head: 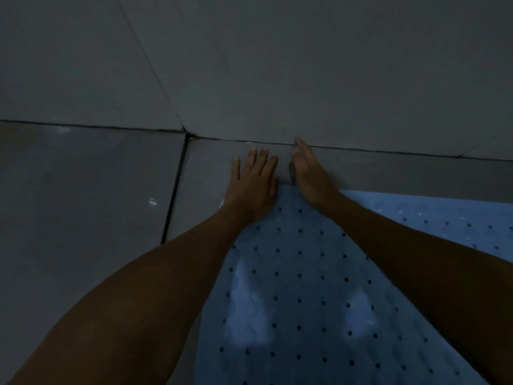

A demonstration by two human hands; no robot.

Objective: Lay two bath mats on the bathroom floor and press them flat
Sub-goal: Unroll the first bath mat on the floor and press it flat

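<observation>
- On grey floor tiles (83, 190) beside the wall (277, 65), one blue mat (291, 287) is spread out; no second mat is seen.
- Its far edge is pressed by the left hand (254, 179), fingers straight, and the right hand (311, 173), seen edge-on, nothing grasped.

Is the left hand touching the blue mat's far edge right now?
Touching. The head view shows the left hand lying flat, its heel overlapping the blue mat.

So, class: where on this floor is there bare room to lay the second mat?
Bare tile lies left of the blue mat, past the dark grout line. A narrow strip runs between the mat and the wall. It is crowded where the left hand and right hand press.
</observation>
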